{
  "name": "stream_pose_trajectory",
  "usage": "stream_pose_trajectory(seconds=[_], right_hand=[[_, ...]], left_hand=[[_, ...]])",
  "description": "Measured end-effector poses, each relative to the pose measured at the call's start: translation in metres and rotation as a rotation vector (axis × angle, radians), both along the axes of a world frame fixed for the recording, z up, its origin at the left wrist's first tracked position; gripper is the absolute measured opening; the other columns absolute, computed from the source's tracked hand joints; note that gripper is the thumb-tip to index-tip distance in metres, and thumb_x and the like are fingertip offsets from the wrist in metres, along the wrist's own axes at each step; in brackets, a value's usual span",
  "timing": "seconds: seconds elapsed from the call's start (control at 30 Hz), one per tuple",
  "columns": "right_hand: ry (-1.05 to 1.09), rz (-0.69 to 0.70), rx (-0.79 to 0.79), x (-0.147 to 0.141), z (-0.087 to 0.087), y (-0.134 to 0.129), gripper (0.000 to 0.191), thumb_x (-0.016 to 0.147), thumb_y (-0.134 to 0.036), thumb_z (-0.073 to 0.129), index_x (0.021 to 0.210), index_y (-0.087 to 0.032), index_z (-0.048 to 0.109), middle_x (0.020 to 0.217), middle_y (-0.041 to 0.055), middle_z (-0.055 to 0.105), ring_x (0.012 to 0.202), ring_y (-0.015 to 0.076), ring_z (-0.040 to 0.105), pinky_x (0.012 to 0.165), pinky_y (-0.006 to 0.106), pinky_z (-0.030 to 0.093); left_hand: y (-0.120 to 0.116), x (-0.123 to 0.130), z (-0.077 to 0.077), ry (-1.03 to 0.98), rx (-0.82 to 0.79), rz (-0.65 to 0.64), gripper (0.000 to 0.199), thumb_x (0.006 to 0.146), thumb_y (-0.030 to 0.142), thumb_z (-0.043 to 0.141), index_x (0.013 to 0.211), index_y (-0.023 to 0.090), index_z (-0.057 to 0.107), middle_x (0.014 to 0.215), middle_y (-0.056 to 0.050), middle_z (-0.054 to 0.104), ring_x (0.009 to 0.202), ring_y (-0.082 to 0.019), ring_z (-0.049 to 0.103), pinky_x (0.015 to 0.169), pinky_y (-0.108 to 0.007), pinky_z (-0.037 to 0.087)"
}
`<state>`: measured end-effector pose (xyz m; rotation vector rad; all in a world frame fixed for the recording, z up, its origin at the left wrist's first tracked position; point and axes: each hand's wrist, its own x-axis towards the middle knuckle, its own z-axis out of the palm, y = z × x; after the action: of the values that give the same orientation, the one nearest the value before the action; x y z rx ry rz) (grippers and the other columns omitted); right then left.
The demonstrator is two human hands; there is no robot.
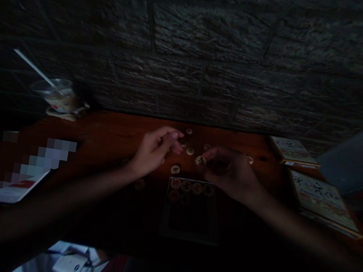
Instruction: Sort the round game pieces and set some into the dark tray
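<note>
My right hand (233, 169) pinches a round Chinese chess piece (200, 160) with a black character between thumb and fingers, above the table. Across from it, my left hand (159, 148) hangs with loosely bent fingers, and no piece shows in them. Below the hands lies a shallow tray (213, 240) with several round pieces in its upper rows, some red-marked and some dark. Loose pieces are scattered around the hands, such as one (175, 169) just above the tray and another (190, 151) between the hands. The tray's lower part is very dark.
A plastic cup with a straw (62, 96) stands at the back left of the wooden table (110, 125). Two flat boxes (323, 200) (294, 151) lie on the right. A partly blurred flat item (17, 192) is at the left. A stone wall (190, 77) rises behind.
</note>
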<state>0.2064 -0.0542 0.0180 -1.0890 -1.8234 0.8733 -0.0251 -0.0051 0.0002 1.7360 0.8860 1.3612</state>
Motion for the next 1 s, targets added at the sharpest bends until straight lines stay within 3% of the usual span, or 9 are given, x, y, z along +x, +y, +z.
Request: stream_pose_trajectory(seconds=[0.1, 0.2, 0.4, 0.5, 0.57, 0.7, 0.77, 0.87, 1.0], right_hand=[[-0.020, 0.064, -0.058, 0.002, -0.002, -0.018, 0.017, 0.080, -0.027, 0.078, 0.091, -0.018, 0.067, 0.080, 0.0003, 0.072, 0.067, 0.0133, 0.066, 0.062, 0.025, 0.053], [-0.140, 0.145, 0.013, 0.000, -0.001, -0.033, 0.012, 0.079, -0.021, 0.075, 0.087, -0.019, 0.067, 0.074, -0.0023, 0.069, 0.063, 0.0111, 0.062, 0.056, 0.021, 0.047], [-0.423, 0.234, 0.188, -0.004, 0.005, -0.045, 0.012, 0.086, -0.022, 0.071, 0.098, -0.019, 0.073, 0.084, 0.0002, 0.077, 0.066, 0.0128, 0.067, 0.059, 0.024, 0.047], [-0.479, 0.287, 0.237, -0.002, 0.006, -0.045, 0.021, 0.084, -0.017, 0.073, 0.106, -0.019, 0.072, 0.097, 0.0023, 0.081, 0.077, 0.0163, 0.074, 0.066, 0.026, 0.052], [-0.500, 0.288, 0.249, -0.001, 0.006, -0.046, 0.019, 0.088, -0.017, 0.069, 0.107, -0.019, 0.072, 0.098, 0.0024, 0.082, 0.077, 0.0173, 0.075, 0.067, 0.027, 0.053], [-0.548, 0.238, 0.247, -0.002, 0.007, -0.048, 0.013, 0.093, -0.025, 0.066, 0.102, -0.019, 0.074, 0.095, 0.0046, 0.082, 0.073, 0.0197, 0.076, 0.063, 0.029, 0.055], [-0.582, 0.218, 0.271, -0.004, 0.006, -0.050, 0.015, 0.094, -0.027, 0.066, 0.104, -0.020, 0.075, 0.100, 0.0057, 0.083, 0.078, 0.0222, 0.078, 0.069, 0.032, 0.058], [-0.652, 0.209, 0.323, -0.007, 0.003, -0.051, 0.017, 0.093, -0.024, 0.067, 0.108, -0.021, 0.075, 0.108, 0.0072, 0.083, 0.087, 0.0259, 0.080, 0.077, 0.036, 0.061], [-0.733, 0.216, 0.394, -0.008, -0.002, -0.051, 0.024, 0.092, -0.019, 0.068, 0.114, -0.019, 0.076, 0.116, 0.0108, 0.082, 0.087, 0.0298, 0.081, 0.073, 0.039, 0.063]], left_hand=[[0.006, 0.000, -0.001, -0.099, -0.049, 0.095, 0.030, 0.100, 0.048, 0.065, 0.101, 0.018, 0.070, 0.065, -0.002, 0.075, 0.053, -0.012, 0.070, 0.054, -0.022, 0.055], [0.005, 0.000, 0.001, -0.146, -0.065, 0.135, 0.032, 0.100, 0.050, 0.065, 0.101, 0.018, 0.068, 0.059, 0.002, 0.071, 0.041, -0.011, 0.063, 0.042, -0.020, 0.048], [-0.006, 0.001, 0.005, -0.156, -0.024, 0.259, 0.055, 0.100, 0.067, 0.053, 0.074, 0.020, 0.064, 0.039, 0.005, 0.055, 0.022, -0.008, 0.037, 0.024, -0.024, 0.017], [-0.006, -0.005, 0.005, -0.092, 0.041, 0.196, 0.076, 0.100, 0.077, 0.033, 0.059, 0.021, 0.063, 0.034, 0.001, 0.048, 0.025, -0.010, 0.038, 0.028, -0.028, 0.021], [-0.005, -0.009, 0.003, -0.034, 0.091, 0.130, 0.079, 0.101, 0.076, 0.031, 0.055, 0.021, 0.065, 0.035, -0.001, 0.049, 0.029, -0.011, 0.043, 0.033, -0.029, 0.027], [-0.003, -0.016, -0.004, 0.073, 0.165, 0.083, 0.061, 0.104, 0.058, 0.048, 0.062, 0.019, 0.070, 0.043, 0.000, 0.056, 0.039, -0.012, 0.051, 0.044, -0.027, 0.037], [-0.003, -0.017, -0.005, 0.123, 0.217, 0.055, 0.054, 0.105, 0.050, 0.050, 0.066, 0.019, 0.071, 0.045, 0.001, 0.056, 0.041, -0.011, 0.053, 0.047, -0.026, 0.039], [-0.009, -0.014, -0.002, 0.247, 0.331, 0.016, 0.050, 0.106, 0.042, 0.050, 0.066, 0.019, 0.069, 0.046, 0.001, 0.057, 0.042, -0.011, 0.054, 0.048, -0.025, 0.039], [-0.019, -0.010, 0.006, 0.462, 0.478, -0.044, 0.043, 0.099, 0.030, 0.053, 0.057, 0.020, 0.061, 0.045, 0.001, 0.057, 0.039, -0.011, 0.050, 0.044, -0.025, 0.033]])
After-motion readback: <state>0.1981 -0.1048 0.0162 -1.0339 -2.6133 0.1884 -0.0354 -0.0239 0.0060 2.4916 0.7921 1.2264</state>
